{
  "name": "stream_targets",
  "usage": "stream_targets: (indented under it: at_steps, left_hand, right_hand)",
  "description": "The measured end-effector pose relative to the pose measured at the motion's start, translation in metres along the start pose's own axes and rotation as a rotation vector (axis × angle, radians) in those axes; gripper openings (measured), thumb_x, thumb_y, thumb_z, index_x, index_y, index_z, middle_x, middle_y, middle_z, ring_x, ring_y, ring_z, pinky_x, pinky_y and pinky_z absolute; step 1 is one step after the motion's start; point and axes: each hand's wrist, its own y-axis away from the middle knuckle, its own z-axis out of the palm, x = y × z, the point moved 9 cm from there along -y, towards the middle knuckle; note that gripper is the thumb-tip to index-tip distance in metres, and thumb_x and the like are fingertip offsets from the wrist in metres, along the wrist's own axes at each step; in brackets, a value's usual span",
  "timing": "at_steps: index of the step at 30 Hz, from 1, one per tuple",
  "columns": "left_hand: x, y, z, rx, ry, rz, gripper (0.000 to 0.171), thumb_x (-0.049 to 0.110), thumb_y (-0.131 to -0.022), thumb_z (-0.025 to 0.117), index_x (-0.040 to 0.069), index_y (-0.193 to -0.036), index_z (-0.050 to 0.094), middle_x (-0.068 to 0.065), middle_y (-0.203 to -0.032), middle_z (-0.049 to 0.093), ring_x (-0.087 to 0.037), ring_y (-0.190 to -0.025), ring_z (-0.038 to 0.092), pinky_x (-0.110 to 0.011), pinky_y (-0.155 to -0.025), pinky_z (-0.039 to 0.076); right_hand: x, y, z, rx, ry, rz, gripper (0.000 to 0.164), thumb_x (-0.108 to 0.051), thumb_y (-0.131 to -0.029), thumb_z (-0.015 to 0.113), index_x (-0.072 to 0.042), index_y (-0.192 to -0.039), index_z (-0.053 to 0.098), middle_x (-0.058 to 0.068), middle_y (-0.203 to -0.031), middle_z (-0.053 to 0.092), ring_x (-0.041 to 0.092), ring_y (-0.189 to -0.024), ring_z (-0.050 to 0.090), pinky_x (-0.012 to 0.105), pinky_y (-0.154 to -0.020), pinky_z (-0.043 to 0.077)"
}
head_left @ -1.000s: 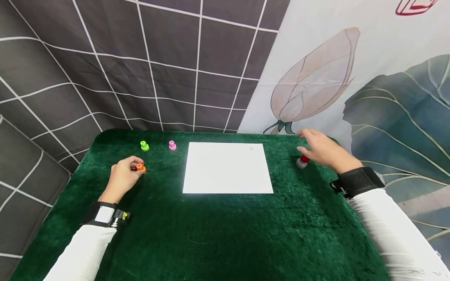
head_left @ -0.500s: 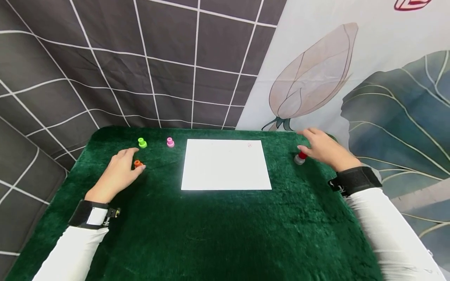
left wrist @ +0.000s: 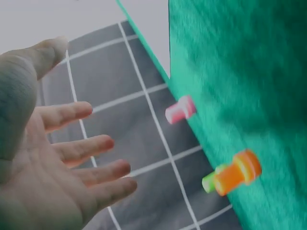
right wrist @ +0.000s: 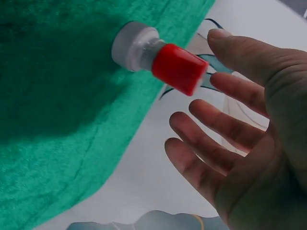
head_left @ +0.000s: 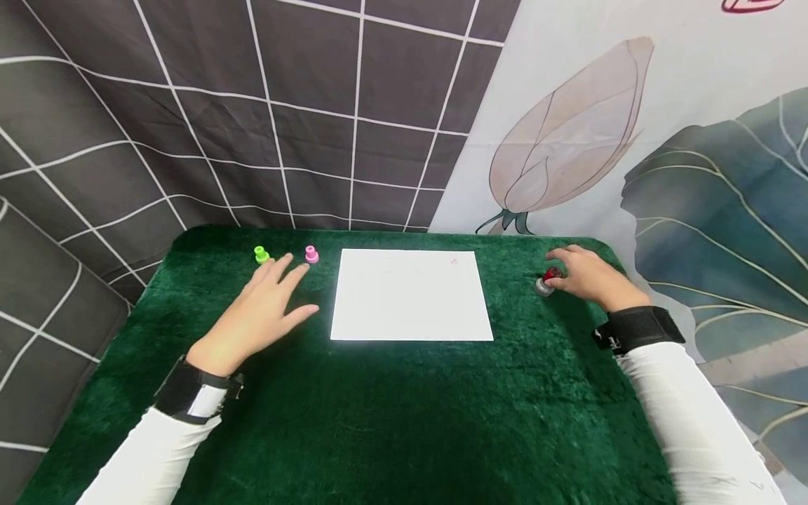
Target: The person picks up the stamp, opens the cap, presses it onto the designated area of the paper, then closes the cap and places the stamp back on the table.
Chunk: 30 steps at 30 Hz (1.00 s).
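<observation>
My left hand [head_left: 255, 315] hovers over the left part of the table with fingers spread, holding nothing. Below it, hidden from the head view, an orange peg-shaped stamp [left wrist: 236, 174] stands on the cloth in the left wrist view. Just past the fingertips are a lime green one [head_left: 261, 254] and a pink one [head_left: 311, 254]. My right hand [head_left: 592, 280] is at the far right, beside a small stamp-like piece [right wrist: 177, 68] with a red top and a pale grey base. In the right wrist view, thumb and fingers lie around its top, apart from it.
A white sheet of paper [head_left: 410, 298] lies mid-table, with a small reddish mark near its top right corner. Dark green velvety cloth [head_left: 404, 421] covers the table. Behind its back edge hang a grey grid-patterned curtain [head_left: 309, 140] and a white floral one [head_left: 568, 161].
My left hand has let go of the orange stamp, opened, and moved right and forward over it. My right hand has lowered slightly around the red-topped piece.
</observation>
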Motion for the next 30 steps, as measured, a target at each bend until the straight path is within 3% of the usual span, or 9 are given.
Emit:
stream_targets:
  at_steps: [6, 13, 24, 30]
  left_hand:
    - [0.017, -0.003, 0.015, -0.012, -0.051, 0.080, 0.074, 0.044, -0.096, 0.073, 0.003, -0.152, 0.047, -0.028, -0.161, 0.038, -0.055, -0.146, 0.036, -0.068, -0.118, 0.033]
    - [0.033, -0.001, 0.032, -0.037, -0.118, 0.124, 0.077, 0.054, -0.094, 0.070, 0.010, -0.153, 0.049, -0.024, -0.163, 0.038, -0.052, -0.149, 0.033, -0.065, -0.120, 0.033]
    - [0.054, 0.002, 0.044, -0.048, -0.071, 0.124, 0.079, 0.058, -0.094, 0.067, 0.015, -0.156, 0.046, -0.020, -0.165, 0.036, -0.049, -0.152, 0.031, -0.063, -0.122, 0.030]
    - [0.056, -0.003, 0.041, -0.040, -0.048, 0.101, 0.079, 0.060, -0.094, 0.066, 0.016, -0.157, 0.046, -0.020, -0.165, 0.035, -0.048, -0.152, 0.030, -0.062, -0.122, 0.032]
  right_hand:
    - [-0.001, -0.005, 0.009, -0.001, -0.025, -0.012, 0.050, -0.015, -0.098, 0.070, 0.005, -0.141, 0.054, 0.037, -0.137, 0.050, 0.051, -0.115, 0.058, 0.060, -0.086, 0.054]
    - [-0.005, -0.009, 0.019, 0.029, 0.005, -0.063, 0.040, -0.010, -0.097, 0.071, 0.005, -0.132, 0.061, 0.033, -0.127, 0.058, 0.047, -0.110, 0.061, 0.060, -0.085, 0.056]
    - [-0.005, -0.007, 0.021, 0.051, 0.033, -0.056, 0.023, -0.002, -0.094, 0.072, 0.003, -0.116, 0.066, 0.022, -0.110, 0.065, 0.035, -0.096, 0.065, 0.048, -0.075, 0.057]
    - [-0.018, -0.002, 0.007, 0.135, 0.030, -0.117, 0.020, 0.001, -0.093, 0.073, 0.003, -0.112, 0.067, 0.024, -0.109, 0.067, 0.039, -0.099, 0.066, 0.053, -0.078, 0.058]
